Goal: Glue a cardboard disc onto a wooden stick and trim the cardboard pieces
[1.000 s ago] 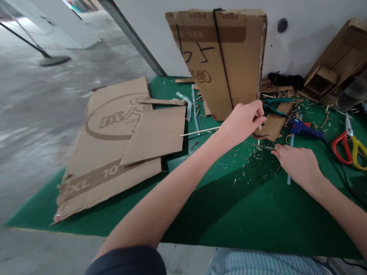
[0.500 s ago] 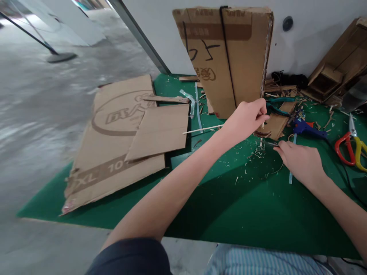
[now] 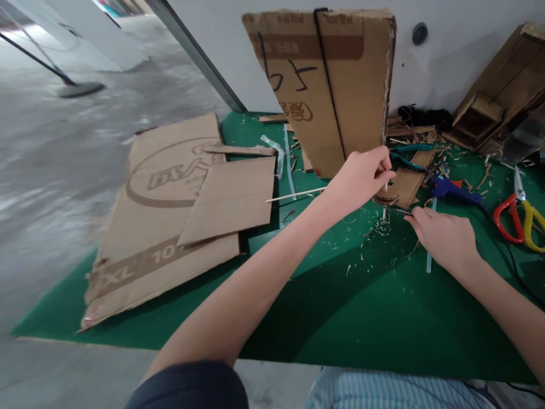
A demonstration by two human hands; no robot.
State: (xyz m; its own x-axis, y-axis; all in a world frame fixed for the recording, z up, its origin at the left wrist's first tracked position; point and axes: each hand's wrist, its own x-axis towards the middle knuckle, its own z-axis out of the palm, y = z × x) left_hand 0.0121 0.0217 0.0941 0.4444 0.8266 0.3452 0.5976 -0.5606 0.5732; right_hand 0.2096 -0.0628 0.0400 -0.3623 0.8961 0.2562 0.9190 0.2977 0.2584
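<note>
My left hand point(image 3: 361, 176) pinches a thin pale wooden stick point(image 3: 384, 215), held upright with its lower end among shavings point(image 3: 381, 227) on the green tabletop point(image 3: 349, 318). In my right hand point(image 3: 445, 236) is a slim knife point(image 3: 402, 211), its blade pointing left and meeting the stick just below my left fingers. Whether the blade has cut in is too small to tell. A second pale stick point(image 3: 293, 195) lies partly behind my left forearm. Beyond the hands are teal-handled pliers point(image 3: 409, 165) and a cardboard strip point(image 3: 411, 179).
A tall cardboard piece point(image 3: 353, 85) with a black cord stands behind my left hand. Flat cardboard sheets point(image 3: 170, 170) cover the left side. To the right lie a blue glue gun point(image 3: 455, 190), clear glue stick point(image 3: 429, 261) and red-yellow scissors point(image 3: 508, 218). A wooden-looking box structure point(image 3: 489, 102) leans behind.
The whole view has shifted slightly, so the scene sits a little further left. Both hands keep their hold; the knife blade has moved slightly up along the stick.
</note>
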